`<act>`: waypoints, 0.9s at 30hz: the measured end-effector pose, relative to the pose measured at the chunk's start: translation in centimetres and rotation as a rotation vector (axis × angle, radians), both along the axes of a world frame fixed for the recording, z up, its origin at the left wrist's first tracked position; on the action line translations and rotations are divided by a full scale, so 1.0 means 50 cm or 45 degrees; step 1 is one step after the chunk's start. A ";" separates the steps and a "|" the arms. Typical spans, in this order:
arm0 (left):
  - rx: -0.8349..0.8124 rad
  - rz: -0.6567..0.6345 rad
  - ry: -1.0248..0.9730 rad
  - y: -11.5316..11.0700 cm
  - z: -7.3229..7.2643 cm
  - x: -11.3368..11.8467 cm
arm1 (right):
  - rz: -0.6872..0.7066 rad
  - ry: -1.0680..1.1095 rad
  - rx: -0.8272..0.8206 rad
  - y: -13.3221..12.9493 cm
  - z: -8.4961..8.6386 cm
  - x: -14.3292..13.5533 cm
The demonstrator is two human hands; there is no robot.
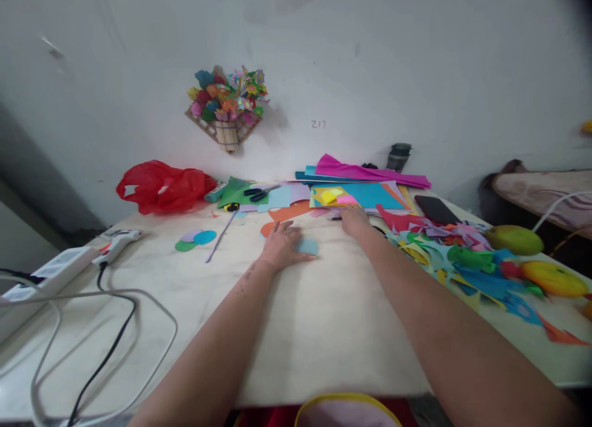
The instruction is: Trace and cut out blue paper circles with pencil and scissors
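Observation:
My left hand [283, 245] rests on the table with its fingers spread, touching a light blue paper circle [307, 246]. An orange paper piece [267, 230] shows just beyond its fingers. Farther right, my right hand [354, 220] is at a pen [335, 219] by the paper stack; its fingertips are small and blurred, so a grip cannot be made out. Pink [346, 199] and yellow [331, 196] pieces lie just past it. A larger orange sheet [291, 211] is between the hands, farther back.
Paper circles [204, 237], scissors [259, 193] and a red bag [166, 187] are at the left, with a power strip [60, 268] and cables. Paper scraps [472, 260], a phone [436, 209] and fruit [552, 278] lie at the right. A dark cup [398, 156] stands behind.

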State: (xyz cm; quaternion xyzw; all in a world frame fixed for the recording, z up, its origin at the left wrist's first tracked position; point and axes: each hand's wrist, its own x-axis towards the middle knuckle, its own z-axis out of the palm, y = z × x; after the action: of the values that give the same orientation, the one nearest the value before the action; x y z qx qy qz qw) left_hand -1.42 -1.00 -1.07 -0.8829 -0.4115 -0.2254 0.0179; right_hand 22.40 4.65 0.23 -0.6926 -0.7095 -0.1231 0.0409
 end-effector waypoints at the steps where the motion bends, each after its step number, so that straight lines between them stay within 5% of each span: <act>1: -0.003 0.009 -0.008 0.000 0.000 -0.002 | 0.002 -0.001 -0.003 -0.001 0.000 0.000; 11: 0.118 -0.061 -0.076 0.002 -0.001 -0.003 | 0.052 0.364 0.260 -0.053 0.017 -0.037; 16: 0.107 -0.036 -0.026 -0.002 0.002 0.000 | 0.241 0.961 0.492 -0.066 0.023 -0.061; 22: 0.015 0.141 -0.005 -0.004 0.007 0.013 | 0.303 2.064 0.197 -0.063 -0.002 -0.056; 27: -0.075 0.198 -0.050 0.011 0.004 0.020 | 0.401 2.130 0.230 -0.071 -0.013 -0.065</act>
State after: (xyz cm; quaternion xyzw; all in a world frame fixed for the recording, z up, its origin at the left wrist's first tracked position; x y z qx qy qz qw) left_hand -0.41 -0.46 -0.87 -0.8439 -0.4854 -0.2284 0.0014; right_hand 19.15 1.08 -0.40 -0.4430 -0.5212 0.3797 0.6228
